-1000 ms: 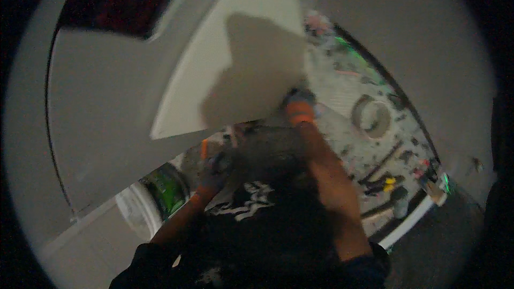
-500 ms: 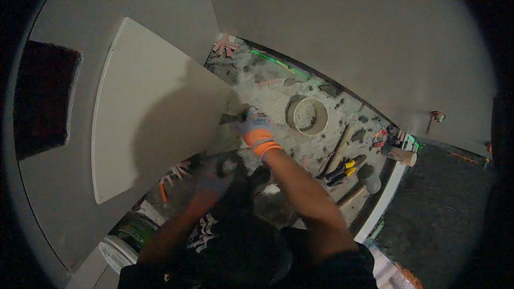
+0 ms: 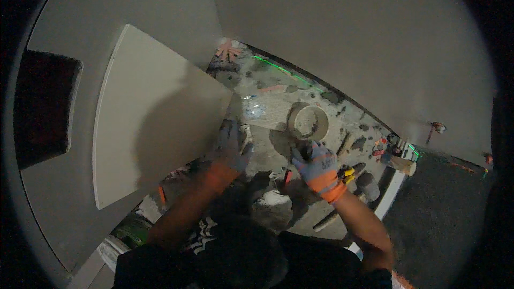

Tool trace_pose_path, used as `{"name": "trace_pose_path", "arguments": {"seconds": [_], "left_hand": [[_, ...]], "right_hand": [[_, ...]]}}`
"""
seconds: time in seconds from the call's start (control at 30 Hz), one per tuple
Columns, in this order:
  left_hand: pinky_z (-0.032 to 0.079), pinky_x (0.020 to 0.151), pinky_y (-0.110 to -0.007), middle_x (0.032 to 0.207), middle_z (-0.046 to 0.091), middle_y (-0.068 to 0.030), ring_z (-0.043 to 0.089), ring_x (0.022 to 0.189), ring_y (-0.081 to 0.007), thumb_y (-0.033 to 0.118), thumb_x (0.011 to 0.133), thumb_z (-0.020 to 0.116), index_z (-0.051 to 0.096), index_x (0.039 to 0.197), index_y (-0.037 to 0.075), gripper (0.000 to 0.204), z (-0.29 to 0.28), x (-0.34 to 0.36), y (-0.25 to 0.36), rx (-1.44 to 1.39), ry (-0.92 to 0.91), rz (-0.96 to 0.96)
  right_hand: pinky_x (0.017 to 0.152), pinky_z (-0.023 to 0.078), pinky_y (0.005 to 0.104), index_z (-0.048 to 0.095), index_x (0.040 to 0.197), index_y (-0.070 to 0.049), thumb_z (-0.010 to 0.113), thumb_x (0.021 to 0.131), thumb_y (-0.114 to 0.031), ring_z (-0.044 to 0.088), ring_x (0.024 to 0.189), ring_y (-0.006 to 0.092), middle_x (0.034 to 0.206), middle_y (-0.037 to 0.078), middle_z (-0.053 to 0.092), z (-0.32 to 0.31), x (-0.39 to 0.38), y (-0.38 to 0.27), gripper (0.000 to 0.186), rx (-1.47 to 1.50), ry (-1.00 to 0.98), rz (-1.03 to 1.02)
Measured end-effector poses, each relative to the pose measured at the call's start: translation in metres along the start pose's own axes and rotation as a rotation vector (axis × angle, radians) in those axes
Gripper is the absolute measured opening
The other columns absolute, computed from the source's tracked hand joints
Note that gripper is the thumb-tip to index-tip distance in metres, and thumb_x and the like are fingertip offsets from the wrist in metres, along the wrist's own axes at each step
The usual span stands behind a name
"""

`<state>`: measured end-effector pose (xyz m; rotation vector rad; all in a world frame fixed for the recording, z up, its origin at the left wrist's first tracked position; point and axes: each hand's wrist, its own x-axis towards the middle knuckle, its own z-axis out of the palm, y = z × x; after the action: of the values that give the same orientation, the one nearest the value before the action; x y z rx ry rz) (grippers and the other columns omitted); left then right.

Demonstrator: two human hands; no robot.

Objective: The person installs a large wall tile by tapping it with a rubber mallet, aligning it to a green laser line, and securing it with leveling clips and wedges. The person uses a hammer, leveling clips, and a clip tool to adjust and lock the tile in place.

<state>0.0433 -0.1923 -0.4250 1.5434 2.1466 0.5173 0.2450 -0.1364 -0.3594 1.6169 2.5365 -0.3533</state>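
Both my hands wear grey gloves with orange cuffs. My left hand (image 3: 231,147) is beside the lower right edge of a large pale panel (image 3: 160,112), its fingers stretched and its thumb apart. I cannot tell whether it touches the panel. My right hand (image 3: 317,167) is just below a round pale tub (image 3: 325,124), fingers curled around something dark that I cannot make out. A flat grey slab (image 3: 270,142) lies on the dusty floor between my hands. Farther out, a clear shiny sheet (image 3: 254,108) lies near the panel's corner.
Yellow-and-black handled pliers (image 3: 349,175), a mallet head (image 3: 368,186) and a wooden block (image 3: 401,164) lie to the right. Pinkish strips (image 3: 229,51) sit in the far corner. A bucket (image 3: 115,249) stands at lower left. Walls rise left and far; the left one has a dark opening (image 3: 45,107).
My right hand has moved right and nearer, from the panel's corner to the tub. My left hand has reached forward to the panel's edge. The slab and clear sheet now show.
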Motion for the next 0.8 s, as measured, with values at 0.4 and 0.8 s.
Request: {"name": "trace_pose_path", "arguments": {"seconds": [0.4, 0.8], "left_hand": [[0.041, 0.078, -0.038, 0.102, 0.052, -0.0172, 0.051, 0.091, -0.0323, 0.029, 0.075, 0.055, 0.054, 0.097, 0.003, 0.034, -0.070, -0.202, -0.171, -0.011, -0.736, -0.794], [0.040, 0.079, -0.039, 0.101, 0.052, -0.0164, 0.050, 0.092, -0.0337, 0.028, 0.071, 0.058, 0.046, 0.108, 0.007, 0.044, -0.053, -0.206, -0.202, 0.161, -0.083, -0.636]], "right_hand": [[0.059, 0.042, 0.0322, 0.056, 0.083, -0.004, 0.066, 0.068, -0.015, 0.052, 0.068, 0.0223, 0.077, 0.007, 0.055, 0.005, -0.013, -0.036, 0.021, 0.636, -0.068, -0.109], [0.068, 0.042, 0.0330, 0.054, 0.091, -0.003, 0.067, 0.065, -0.015, 0.052, 0.075, 0.0282, 0.086, 0.011, 0.057, 0.003, -0.021, -0.028, 0.031, 0.562, -0.136, -0.147]]}}
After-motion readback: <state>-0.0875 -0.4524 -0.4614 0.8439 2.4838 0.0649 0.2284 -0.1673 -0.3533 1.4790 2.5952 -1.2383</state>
